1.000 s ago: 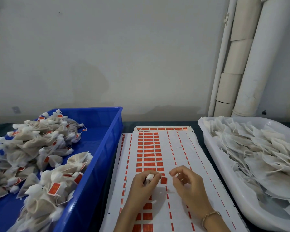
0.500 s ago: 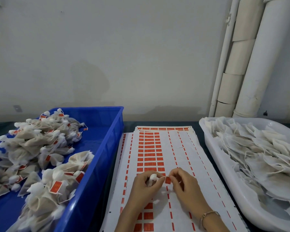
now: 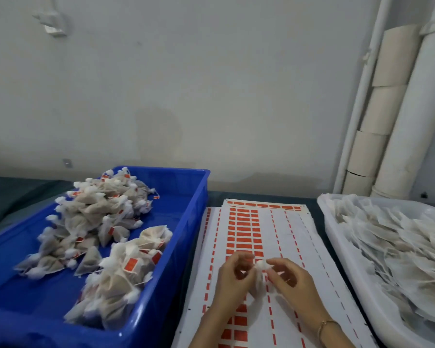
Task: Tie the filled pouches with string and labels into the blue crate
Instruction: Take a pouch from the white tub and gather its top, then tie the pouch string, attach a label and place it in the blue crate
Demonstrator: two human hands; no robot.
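Note:
My left hand (image 3: 232,280) and my right hand (image 3: 288,280) meet over the sheet of red labels (image 3: 246,229). Between their fingertips they pinch the white gathered top of a small pouch (image 3: 260,265), whose body hangs blurred below between the hands. The blue crate (image 3: 183,237) on the left holds several tied pouches with red labels (image 3: 106,214). The white tray (image 3: 332,227) on the right is heaped with flat untied pouches (image 3: 392,237).
White pipes and cardboard tubes (image 3: 382,109) stand against the wall at the back right. The label sheets lie stacked on a dark table between crate and tray. A bracelet (image 3: 325,324) circles my right wrist.
The hands have come together and lifted off the label sheet; both now hold the pouch top between them. The camera view has tilted and shifted right.

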